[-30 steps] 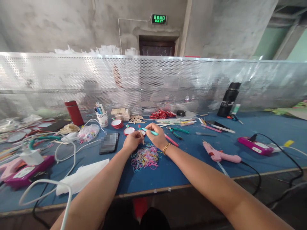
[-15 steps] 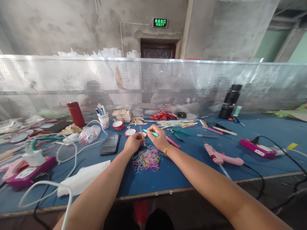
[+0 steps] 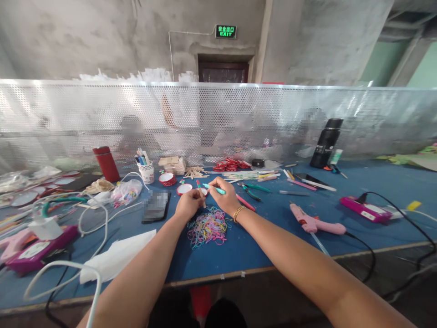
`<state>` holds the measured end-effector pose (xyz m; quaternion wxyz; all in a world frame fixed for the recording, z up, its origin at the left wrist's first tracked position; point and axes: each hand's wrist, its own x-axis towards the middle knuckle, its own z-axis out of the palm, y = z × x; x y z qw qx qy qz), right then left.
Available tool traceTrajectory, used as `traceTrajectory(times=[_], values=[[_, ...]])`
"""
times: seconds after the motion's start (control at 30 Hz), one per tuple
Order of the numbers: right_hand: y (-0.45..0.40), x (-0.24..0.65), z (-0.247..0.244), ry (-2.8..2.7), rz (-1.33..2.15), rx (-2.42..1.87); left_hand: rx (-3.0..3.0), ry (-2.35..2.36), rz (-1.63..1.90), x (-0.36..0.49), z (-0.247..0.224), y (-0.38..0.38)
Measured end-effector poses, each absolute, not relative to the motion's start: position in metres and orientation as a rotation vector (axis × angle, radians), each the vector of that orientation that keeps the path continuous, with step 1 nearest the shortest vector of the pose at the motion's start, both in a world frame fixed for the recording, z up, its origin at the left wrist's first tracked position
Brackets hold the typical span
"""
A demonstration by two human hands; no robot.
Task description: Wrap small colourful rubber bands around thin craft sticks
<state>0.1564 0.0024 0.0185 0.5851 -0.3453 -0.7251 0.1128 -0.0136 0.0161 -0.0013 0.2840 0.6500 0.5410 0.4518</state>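
Observation:
My left hand (image 3: 189,205) is closed on a wooden craft stick (image 3: 201,193) that stands nearly upright, its top end coloured red and green. Between the fingers of my right hand (image 3: 223,193) is a teal marker (image 3: 215,188), its tip pointing left, close to the coloured end of the stick. Whether tip and stick touch is too small to tell. Just below both hands lies a loose heap of coloured strings (image 3: 208,228). Behind the left hand sit round red-rimmed white discs (image 3: 184,189). A red marker (image 3: 246,202) lies beside my right wrist.
A phone (image 3: 156,207) and white paper (image 3: 118,257) lie left. A pink glue gun (image 3: 316,223) with its cord and green-handled pliers (image 3: 251,191) are on the right. Farther back stand a paper cup of pens (image 3: 146,173), a red bottle (image 3: 106,165) and a black flask (image 3: 326,145).
The whole view has shifted slightly to the right. Both hands keep nearly the same pose, with the marker tip still beside the stick's coloured end.

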Motion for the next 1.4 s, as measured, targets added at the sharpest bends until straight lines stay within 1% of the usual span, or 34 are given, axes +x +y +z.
traceTrajectory(times=[0.17, 0.3, 0.4, 0.63, 0.87, 1.17, 1.4], values=[[0.004, 0.159, 0.022, -1.644, 0.239, -0.834, 1.721, 1.64, 1.343, -0.027, 0.007, 0.014], [0.005, 0.161, 0.024, -1.63, 0.216, -0.858, 1.743, 1.763, 1.273, -0.033, 0.01, 0.012], [0.006, 0.16, 0.024, -1.618, 0.208, -0.865, 1.756, 1.683, 1.218, -0.029, 0.009, 0.011], [0.005, 0.161, 0.025, -1.591, 0.203, -0.873, 1.77, 1.302, 1.088, -0.01, 0.003, 0.004], [-0.005, 0.162, 0.031, -1.543, 0.272, -0.816, 1.735, 1.365, 1.11, -0.01, 0.001, 0.004], [-0.009, 0.153, 0.024, -1.695, 0.352, -0.762, 1.753, 1.406, 1.134, -0.01, -0.003, 0.008], [-0.005, 0.153, 0.023, -1.747, 0.292, -0.791, 1.794, 1.454, 1.118, -0.012, -0.007, 0.012]])
